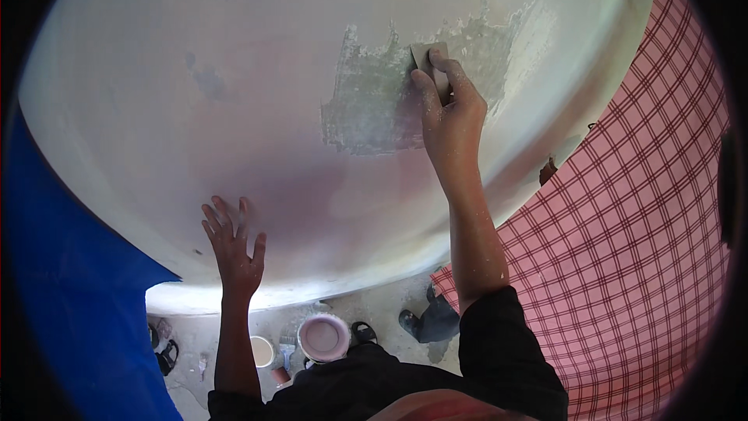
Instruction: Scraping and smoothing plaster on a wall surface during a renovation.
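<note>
A large, pale, curved surface [265,54] spreads in front of me. My right hand [458,121] grips a thin flat scraper [425,53] between thumb and fingers, its blade against a rough-edged grey-green patch [370,109] on that surface. White specks dot the hand and forearm. Lower on the left, my left hand [236,256] has its fingers spread and rests on the pale surface, holding nothing.
Pink checked cloth [623,265] hangs at the right, and a blue sheet [78,281] at the left. On the floor below stand a pinkish bucket [343,351] and a smaller cream-filled container [262,352]. Another person's boot [411,323] shows near the cloth.
</note>
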{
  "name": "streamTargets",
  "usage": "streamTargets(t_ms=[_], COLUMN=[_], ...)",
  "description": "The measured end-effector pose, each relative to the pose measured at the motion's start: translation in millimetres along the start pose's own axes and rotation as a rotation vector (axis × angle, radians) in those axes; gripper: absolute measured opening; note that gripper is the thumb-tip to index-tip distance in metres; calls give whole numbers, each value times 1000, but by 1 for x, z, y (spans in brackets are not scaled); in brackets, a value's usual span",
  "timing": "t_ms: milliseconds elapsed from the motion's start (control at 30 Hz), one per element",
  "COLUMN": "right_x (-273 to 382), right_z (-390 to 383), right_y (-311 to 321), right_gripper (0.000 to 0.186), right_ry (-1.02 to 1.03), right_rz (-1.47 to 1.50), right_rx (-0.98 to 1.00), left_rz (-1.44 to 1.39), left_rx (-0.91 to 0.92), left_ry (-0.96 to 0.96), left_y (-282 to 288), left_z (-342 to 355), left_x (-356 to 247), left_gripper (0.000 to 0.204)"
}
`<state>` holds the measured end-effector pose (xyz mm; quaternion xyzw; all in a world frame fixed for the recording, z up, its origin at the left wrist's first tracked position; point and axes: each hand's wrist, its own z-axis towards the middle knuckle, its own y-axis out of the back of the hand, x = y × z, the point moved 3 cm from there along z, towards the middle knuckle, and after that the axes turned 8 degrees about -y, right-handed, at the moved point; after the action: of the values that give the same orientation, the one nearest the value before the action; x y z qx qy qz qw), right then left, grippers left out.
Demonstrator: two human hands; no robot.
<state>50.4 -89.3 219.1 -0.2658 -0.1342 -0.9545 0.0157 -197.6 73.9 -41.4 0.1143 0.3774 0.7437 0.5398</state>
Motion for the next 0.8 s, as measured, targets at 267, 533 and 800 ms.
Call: streamTargets(t_ms=[267, 533, 800], right_x=[30, -7, 16], right_z=[28, 19, 25], right_y=[11, -1, -2], right_gripper=[27, 26, 23], right_ry=[40, 99, 82], right_rz=[-113, 78, 0], right_rx=[-38, -53, -63], left_rz=[-79, -73, -217], left_rx=[-62, -23, -69], left_ry=[43, 39, 52], left_y=[-19, -16, -12], left_z=[3, -10, -11], left_x=[-19, -14, -16], left_gripper=[71, 79, 78])
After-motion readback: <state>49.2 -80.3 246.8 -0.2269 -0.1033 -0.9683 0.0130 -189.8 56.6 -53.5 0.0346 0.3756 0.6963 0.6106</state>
